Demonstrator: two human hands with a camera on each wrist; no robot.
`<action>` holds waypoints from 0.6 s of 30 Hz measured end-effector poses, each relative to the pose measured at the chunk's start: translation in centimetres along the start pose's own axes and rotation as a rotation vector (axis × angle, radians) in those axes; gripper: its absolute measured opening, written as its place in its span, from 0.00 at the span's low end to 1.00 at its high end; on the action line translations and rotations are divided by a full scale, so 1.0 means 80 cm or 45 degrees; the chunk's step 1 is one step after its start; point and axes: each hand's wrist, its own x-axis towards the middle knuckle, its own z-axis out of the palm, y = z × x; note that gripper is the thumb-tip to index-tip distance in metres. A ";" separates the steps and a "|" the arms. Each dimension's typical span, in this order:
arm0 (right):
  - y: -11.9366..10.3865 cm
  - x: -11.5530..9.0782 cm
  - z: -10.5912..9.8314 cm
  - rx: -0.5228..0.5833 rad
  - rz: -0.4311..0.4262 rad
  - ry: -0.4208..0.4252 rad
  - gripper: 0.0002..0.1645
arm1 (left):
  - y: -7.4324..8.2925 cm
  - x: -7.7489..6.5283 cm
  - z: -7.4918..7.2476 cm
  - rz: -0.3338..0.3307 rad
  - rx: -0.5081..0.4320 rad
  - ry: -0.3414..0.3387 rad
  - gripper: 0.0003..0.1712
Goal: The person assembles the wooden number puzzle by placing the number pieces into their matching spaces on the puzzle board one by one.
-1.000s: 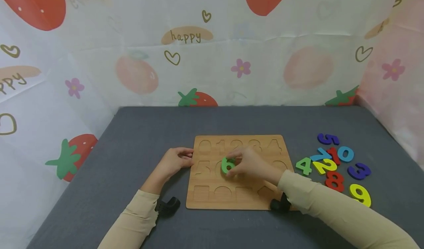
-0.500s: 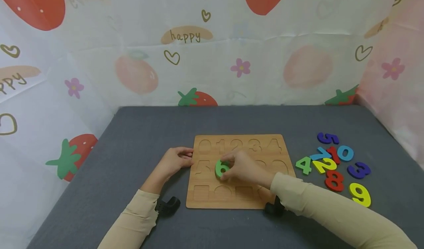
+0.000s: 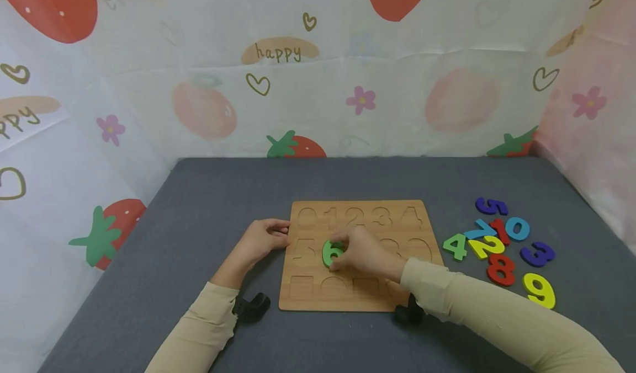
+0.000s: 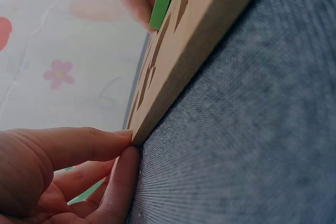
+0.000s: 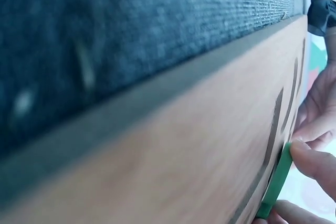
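Pinches one flat green number 6 (image 3: pixel 326 253) between the thumb and fingers of the right hand (image 3: pixel 370 254), at the second place in the middle row of one rectangular tan wooden board (image 3: pixel 318 304). Shows the 6's green side standing proud of the wood in both wrist views; cannot tell contact from a slight gap beneath. Touches the board's left edge with the thumb and fingertips of the left hand (image 3: pixel 258 240); cannot tell a pinch from a mere rest there. Has five outlined recesses (image 3: pixel 354 217) in the top row, 0 to 4, and two lower rows partly covered by the right hand. To the right of the board, nine loose flat number pieces (image 3: pixel 501 270): two dark blue, 5 (image 3: pixel 492 208) and 3 (image 3: pixel 549 251); two light blue, 7 (image 3: pixel 484 229) and 0 (image 3: pixel 509 230); two red, 1 (image 3: pixel 501 231) and 8 (image 3: pixel 501 270); two yellow, 2 (image 3: pixel 486 248) and 9 (image 3: pixel 549 293); one green, 4 (image 3: pixel 459 246). Crowded together among these: 7, 1 and 2. On the arms, two cream sleeves (image 3: pixel 487 307) and two black wrist devices (image 3: pixel 253 307). All on one dark grey cloth-covered table (image 3: pixel 228 185), before one white printed backdrop (image 3: pixel 318 108).
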 end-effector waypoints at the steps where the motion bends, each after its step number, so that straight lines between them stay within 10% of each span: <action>1: 0.000 0.000 0.000 -0.002 0.002 0.001 0.33 | 0.000 0.000 0.000 0.000 -0.001 -0.001 0.27; 18: -0.001 -0.001 0.002 -0.004 0.014 0.033 0.34 | 0.000 0.000 0.001 -0.009 -0.016 0.002 0.27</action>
